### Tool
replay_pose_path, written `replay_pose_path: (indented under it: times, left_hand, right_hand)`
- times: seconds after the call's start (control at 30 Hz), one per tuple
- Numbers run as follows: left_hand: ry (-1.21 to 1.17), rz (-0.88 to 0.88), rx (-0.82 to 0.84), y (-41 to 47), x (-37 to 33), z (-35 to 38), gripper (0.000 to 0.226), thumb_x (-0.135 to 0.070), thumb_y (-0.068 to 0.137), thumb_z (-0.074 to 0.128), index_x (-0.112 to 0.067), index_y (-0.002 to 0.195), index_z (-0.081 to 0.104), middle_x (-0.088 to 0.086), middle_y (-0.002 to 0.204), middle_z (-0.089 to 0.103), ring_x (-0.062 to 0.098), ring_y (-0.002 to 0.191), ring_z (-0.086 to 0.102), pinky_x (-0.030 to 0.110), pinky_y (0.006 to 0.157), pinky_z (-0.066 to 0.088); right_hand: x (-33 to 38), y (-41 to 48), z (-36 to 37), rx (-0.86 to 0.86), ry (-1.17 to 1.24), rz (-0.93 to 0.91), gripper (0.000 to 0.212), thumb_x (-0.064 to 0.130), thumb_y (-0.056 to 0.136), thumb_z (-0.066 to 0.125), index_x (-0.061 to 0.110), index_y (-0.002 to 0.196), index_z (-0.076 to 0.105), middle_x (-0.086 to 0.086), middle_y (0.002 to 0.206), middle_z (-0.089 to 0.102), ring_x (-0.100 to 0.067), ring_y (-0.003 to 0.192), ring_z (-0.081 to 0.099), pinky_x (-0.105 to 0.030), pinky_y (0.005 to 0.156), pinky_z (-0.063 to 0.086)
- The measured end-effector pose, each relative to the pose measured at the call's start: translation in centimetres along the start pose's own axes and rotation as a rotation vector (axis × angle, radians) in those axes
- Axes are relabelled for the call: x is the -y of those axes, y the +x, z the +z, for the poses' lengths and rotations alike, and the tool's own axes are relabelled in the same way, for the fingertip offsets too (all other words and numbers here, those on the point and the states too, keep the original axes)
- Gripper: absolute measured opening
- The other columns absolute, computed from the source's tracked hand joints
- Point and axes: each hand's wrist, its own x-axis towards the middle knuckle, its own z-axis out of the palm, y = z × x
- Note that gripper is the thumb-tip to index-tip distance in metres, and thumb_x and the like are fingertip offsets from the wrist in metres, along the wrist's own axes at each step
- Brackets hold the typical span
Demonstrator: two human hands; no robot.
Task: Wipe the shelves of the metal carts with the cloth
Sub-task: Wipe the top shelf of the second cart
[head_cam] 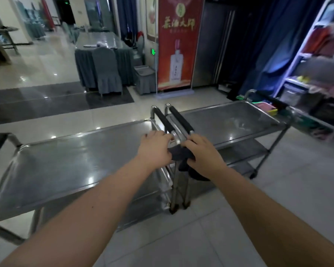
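Two steel carts stand end to end in front of me, their black-padded handles nearly touching in the middle. The left cart [69,160] shows a bare shiny top shelf and lower shelves beneath. On the right cart [228,120] there is a smear on the top shelf and some coloured items at its far end. A dark cloth [181,154] is held between both hands above the gap where the carts meet, one end hanging down. My left hand [155,149] grips its left side. My right hand [201,152] grips its right side.
A red standing banner [178,43] and a covered table with chairs [102,60] are behind the carts. A shelving rack [316,60] with folded linens stands at the right, close to the right cart's far end. Glossy tiled floor lies all around.
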Motion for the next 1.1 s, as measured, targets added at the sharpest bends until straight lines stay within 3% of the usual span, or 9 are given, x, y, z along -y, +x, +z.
replay_pose_path:
  times: [0.23,0.37,0.6,0.77,0.9,1.1]
  left_hand:
    - [0.008,0.101,0.096,9.0,-17.7,6.6,0.060,-0.043,0.079,0.057,-0.027,0.136,0.045,0.003,0.134,0.051,0.027,0.128,0.041,0.049,0.106,0.029]
    - [0.029,0.140,0.118,13.5,-23.6,9.3,0.057,-0.042,0.081,0.056,-0.028,0.135,0.045,0.003,0.135,0.052,0.028,0.127,0.043,0.048,0.106,0.026]
    - [-0.016,0.197,0.137,22.7,-27.9,13.9,0.053,-0.041,0.076,0.058,-0.040,0.128,0.048,-0.005,0.130,0.054,0.025,0.122,0.045,0.043,0.101,0.031]
    - [-0.029,0.267,0.144,32.8,-30.0,17.7,0.052,-0.049,0.078,0.062,-0.041,0.128,0.052,-0.003,0.136,0.047,0.022,0.131,0.035,0.043,0.107,0.024]
    - [-0.070,0.329,0.125,42.7,-31.3,20.9,0.039,-0.047,0.078,0.061,-0.039,0.116,0.061,-0.005,0.126,0.052,0.021,0.127,0.037,0.041,0.104,0.027]
    - [-0.094,0.370,0.111,55.5,-34.5,23.8,0.035,-0.043,0.082,0.060,-0.041,0.117,0.063,-0.005,0.141,0.045,0.023,0.139,0.024,0.042,0.110,0.018]
  right_hand:
    - [-17.5,-8.7,-5.0,-0.048,0.069,0.280,0.030,0.016,0.081,0.067,0.017,0.111,0.060,-0.002,0.110,0.053,-0.024,0.104,0.048,-0.040,0.082,0.047]
    - [-24.6,-10.6,-5.9,-0.080,0.101,0.395,0.032,0.017,0.083,0.064,0.019,0.114,0.061,-0.001,0.113,0.054,-0.024,0.107,0.048,-0.038,0.086,0.045]
    - [-35.5,-9.1,-5.0,-0.102,0.185,0.498,0.028,0.017,0.085,0.061,0.021,0.112,0.061,0.002,0.110,0.054,-0.017,0.102,0.051,-0.026,0.078,0.037]
    - [-43.9,-4.7,-2.9,-0.034,0.193,0.471,0.027,0.017,0.083,0.063,0.018,0.110,0.061,0.000,0.107,0.055,-0.020,0.098,0.052,-0.028,0.076,0.039]
    - [-51.6,0.2,-2.6,-0.014,0.204,0.510,0.028,0.019,0.084,0.063,0.021,0.112,0.060,0.001,0.109,0.054,-0.018,0.099,0.051,-0.033,0.081,0.045]
    - [-62.4,5.7,-3.4,0.033,0.199,0.570,0.031,0.022,0.084,0.065,0.023,0.114,0.057,0.005,0.109,0.052,-0.015,0.097,0.051,-0.031,0.079,0.045]
